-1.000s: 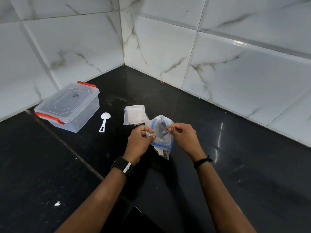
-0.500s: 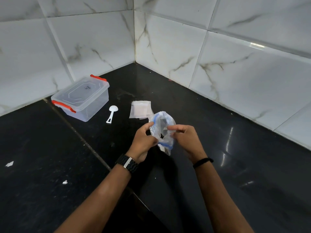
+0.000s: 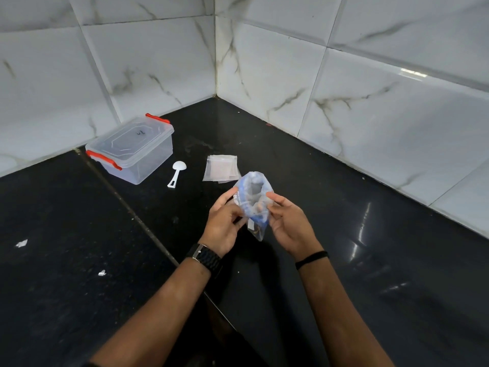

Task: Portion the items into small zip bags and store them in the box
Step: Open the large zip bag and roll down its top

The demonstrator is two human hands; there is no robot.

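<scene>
I hold a clear plastic bag with blue trim (image 3: 252, 200) above the black counter, its mouth spread wide and facing me. My left hand (image 3: 225, 223) grips its left edge and my right hand (image 3: 288, 221) holds its right edge with thumb and fingers. Dark contents show dimly inside the bag. A stack of small clear zip bags (image 3: 221, 169) lies flat just beyond it. A white plastic scoop (image 3: 176, 172) lies to their left. The clear box with red clasps (image 3: 132, 152) stands further left, its lid on.
The black stone counter (image 3: 79, 234) meets white marble-look tiled walls (image 3: 370, 102) in a corner behind the objects. Small white scraps (image 3: 21, 243) lie on the counter at the left. A joint line runs diagonally across the counter.
The bag's mouth has been pulled wider open between my hands. The camera view has shifted, so the box and scoop appear further right and higher.
</scene>
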